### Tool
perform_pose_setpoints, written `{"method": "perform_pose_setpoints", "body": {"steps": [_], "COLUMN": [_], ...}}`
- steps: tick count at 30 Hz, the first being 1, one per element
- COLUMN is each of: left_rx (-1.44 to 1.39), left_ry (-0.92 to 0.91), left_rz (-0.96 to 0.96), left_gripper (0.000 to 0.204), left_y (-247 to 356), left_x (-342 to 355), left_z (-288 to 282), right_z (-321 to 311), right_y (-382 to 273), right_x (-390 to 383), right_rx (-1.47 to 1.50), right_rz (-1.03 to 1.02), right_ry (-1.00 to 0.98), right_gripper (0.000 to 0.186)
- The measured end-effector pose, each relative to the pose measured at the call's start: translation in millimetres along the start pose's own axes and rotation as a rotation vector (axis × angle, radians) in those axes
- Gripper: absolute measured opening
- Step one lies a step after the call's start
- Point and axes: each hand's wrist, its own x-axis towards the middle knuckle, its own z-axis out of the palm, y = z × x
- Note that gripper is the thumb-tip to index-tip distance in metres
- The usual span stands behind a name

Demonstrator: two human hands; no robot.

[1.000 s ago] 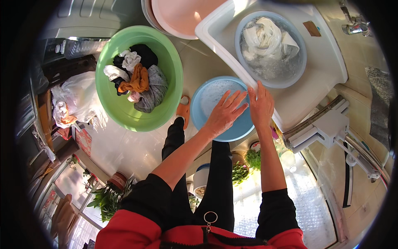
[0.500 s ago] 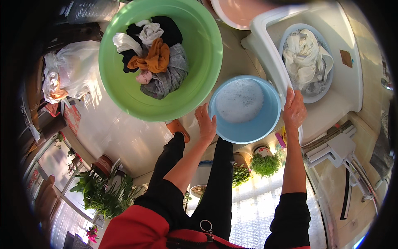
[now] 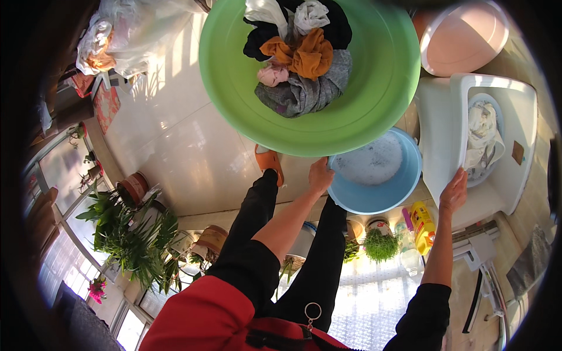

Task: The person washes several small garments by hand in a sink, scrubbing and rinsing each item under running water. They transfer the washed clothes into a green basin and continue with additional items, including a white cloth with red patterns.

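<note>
My left hand [image 3: 321, 176] is closed on the left rim of a light blue basin [image 3: 377, 198], which holds white suds [image 3: 373, 157]. To the right, my right hand [image 3: 453, 193] grips the front edge of a white sink [image 3: 460, 126]. Inside the sink, a pale basin [image 3: 498, 111] holds cream-coloured cloth [image 3: 483, 128]. Beyond my left hand is a large green tub [image 3: 383, 70], overlapping the far side of the blue basin in view. A heap of clothes lies in it: orange [image 3: 313, 54], grey [image 3: 310, 93], white, black and pink pieces.
Behind the sink leans a pinkish tub [image 3: 468, 38]. Near my legs stand a yellow bottle [image 3: 422, 227], a potted green plant [image 3: 381, 243] and other pots. A mop [image 3: 479, 253] is at the right. Plastic bags [image 3: 126, 41] lie far left. An orange slipper [image 3: 269, 167] is on my foot.
My left hand, before beside the blue basin with fingers apart, has closed on its rim. My right hand stays on the sink edge. The whole view has shifted, with the green tub now farther right.
</note>
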Motion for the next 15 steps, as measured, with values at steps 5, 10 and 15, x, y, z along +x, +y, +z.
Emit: {"method": "perform_pose_setpoints", "body": {"steps": [5, 10, 15], "left_rx": [0.03, 0.021, 0.273], "left_ry": [0.022, 0.057, 0.001], "left_rz": [0.005, -0.078, -0.074], "left_gripper": [0.039, 0.035, 0.031], "left_y": [-41, -73, -81], "left_x": [7, 20, 52], "left_z": [-68, -154, -258], "right_z": [4, 7, 13], "right_y": [7, 14, 26], "right_x": [2, 7, 9], "right_rx": [-0.074, -0.041, -0.012], "right_rz": [0.019, 0.01, 0.052], "right_ry": [0.018, -0.02, -0.039], "right_gripper": [0.052, 0.056, 0.059]}}
